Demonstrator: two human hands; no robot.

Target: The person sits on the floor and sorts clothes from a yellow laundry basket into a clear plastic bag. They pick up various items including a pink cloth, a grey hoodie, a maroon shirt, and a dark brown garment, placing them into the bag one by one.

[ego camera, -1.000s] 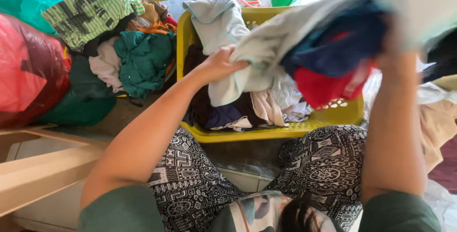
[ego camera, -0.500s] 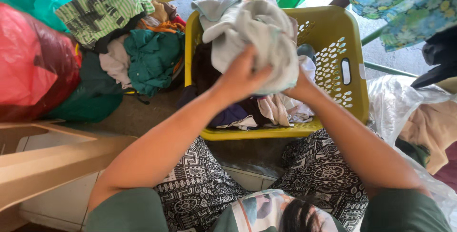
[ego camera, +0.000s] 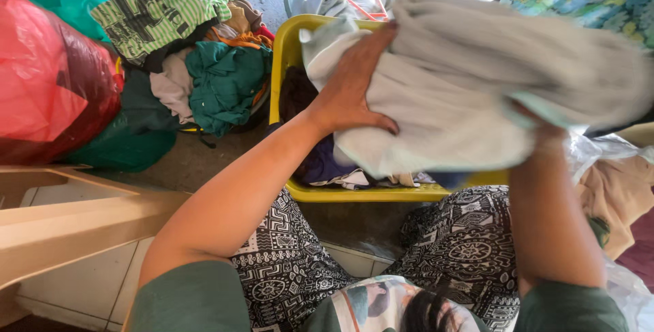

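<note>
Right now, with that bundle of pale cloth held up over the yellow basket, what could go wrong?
The pale cloth hides most of the yellow basket from view, so a loose fold might snag its rim. The right hand is buried under the cloth, so its grip is unclear; only the left hand presses flat, and the bundle could slip.

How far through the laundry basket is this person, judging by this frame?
Done: loose clothes already lie heaped left of the yellow basket. In hand: a pale grey garment is lifted over the basket, left hand flat on it, right hand under it, mostly hidden. Left: dark and light clothes remain in the basket, so it looks far from emptied.
</note>
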